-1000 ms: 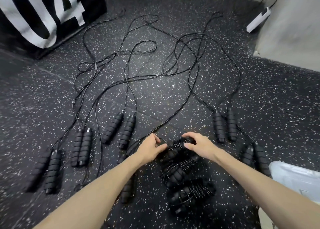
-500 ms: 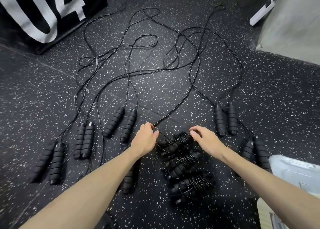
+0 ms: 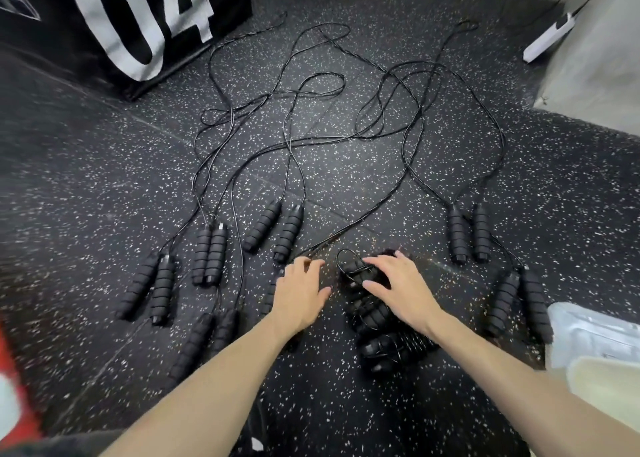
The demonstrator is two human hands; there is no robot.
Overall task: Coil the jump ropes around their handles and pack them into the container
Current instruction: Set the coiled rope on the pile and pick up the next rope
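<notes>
Several black jump ropes lie on the speckled floor, their cords point(image 3: 294, 138) tangled farther out. Handle pairs point(image 3: 209, 254) point(image 3: 273, 228) point(image 3: 465, 231) point(image 3: 516, 301) lie in a row. Three coiled bundles sit in front of me: the top bundle point(image 3: 351, 271), the middle bundle point(image 3: 372, 314) and the bottom bundle point(image 3: 398, 349). My right hand point(image 3: 401, 288) lies with spread fingers over the top bundle. To the left of it, my left hand point(image 3: 299, 294) hovers with relaxed fingers and holds nothing. A loose cord end point(image 3: 332, 240) runs just beyond its fingertips. The clear plastic container point(image 3: 595, 332) sits at the right edge.
A black box printed "04" point(image 3: 138, 24) stands at the back left. A white power strip point(image 3: 547, 39) lies by the grey wall point(image 3: 599, 58) at the back right. Another handle pair point(image 3: 204, 342) lies under my left forearm. Something red point(image 3: 14, 387) shows at the lower left.
My left hand has let go of the cord it pinched and opened. My right hand has released the bundle's end and spread flat over it. The view has tilted slightly.
</notes>
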